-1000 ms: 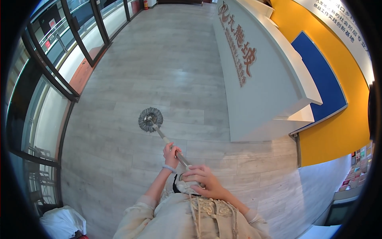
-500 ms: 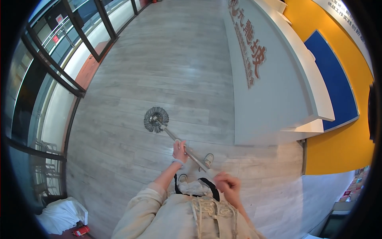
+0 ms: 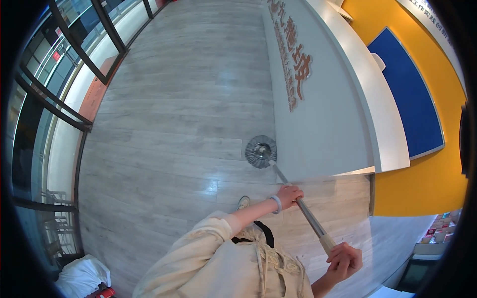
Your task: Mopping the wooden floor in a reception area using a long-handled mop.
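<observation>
A mop (image 3: 309, 217) with a long metal handle slants from lower right up toward the middle of the picture. Its round grey string head (image 3: 260, 151) lies flat on the floor, close beside the base of the white counter. My left hand (image 3: 289, 194) is closed around the lower part of the handle, with a pale band on that wrist. Farther back, my right hand (image 3: 346, 260) is closed on the light-coloured grip at the handle's top end. One of my shoes (image 3: 243, 202) shows on the floor left of the handle.
The white reception counter (image 3: 328, 119) with raised lettering stands along the right. Behind it is a yellow wall (image 3: 397, 193) with a blue board (image 3: 407, 94). Dark-framed glass doors (image 3: 54, 114) line the left. A white bag (image 3: 84, 275) and a red object (image 3: 106, 292) lie at lower left.
The mop head has swept right across the floor to the counter's base. Both hands have shifted right with the handle, still gripping it. The view has turned slightly.
</observation>
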The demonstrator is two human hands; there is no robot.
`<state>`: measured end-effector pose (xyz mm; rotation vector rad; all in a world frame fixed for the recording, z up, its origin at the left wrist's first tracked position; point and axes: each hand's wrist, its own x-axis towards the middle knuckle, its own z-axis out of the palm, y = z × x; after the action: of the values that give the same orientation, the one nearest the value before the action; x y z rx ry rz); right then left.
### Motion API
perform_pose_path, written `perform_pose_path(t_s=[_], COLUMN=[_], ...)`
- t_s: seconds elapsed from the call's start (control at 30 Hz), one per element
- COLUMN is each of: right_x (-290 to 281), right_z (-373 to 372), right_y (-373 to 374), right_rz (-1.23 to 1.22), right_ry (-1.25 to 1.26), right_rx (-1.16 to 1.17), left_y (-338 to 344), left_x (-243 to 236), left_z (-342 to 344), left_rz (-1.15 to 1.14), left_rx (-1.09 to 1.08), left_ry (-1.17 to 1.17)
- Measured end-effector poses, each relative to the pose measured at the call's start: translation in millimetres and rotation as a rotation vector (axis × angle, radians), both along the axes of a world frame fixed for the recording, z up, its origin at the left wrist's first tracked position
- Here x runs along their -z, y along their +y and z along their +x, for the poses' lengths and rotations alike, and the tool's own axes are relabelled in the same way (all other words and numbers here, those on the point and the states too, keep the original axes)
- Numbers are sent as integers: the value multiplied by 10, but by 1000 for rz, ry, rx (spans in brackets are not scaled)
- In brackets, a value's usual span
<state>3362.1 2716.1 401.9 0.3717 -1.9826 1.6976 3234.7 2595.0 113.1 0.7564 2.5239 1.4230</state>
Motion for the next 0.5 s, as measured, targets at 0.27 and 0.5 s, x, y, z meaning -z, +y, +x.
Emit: perform_pose_path(t_s=[0.27, 0.5], right_x=[-46, 564], right_z=[-422, -876], right_y=[215, -42], right_rz=[-132, -458], right_ry=[30, -318], right_rx=[-53, -327], left_y=[-51, -1207], left_x=[-142, 128], left_z=[-166, -133], left_rz=[-163, -276], left_rx=[14, -206], left_ry=[31, -107])
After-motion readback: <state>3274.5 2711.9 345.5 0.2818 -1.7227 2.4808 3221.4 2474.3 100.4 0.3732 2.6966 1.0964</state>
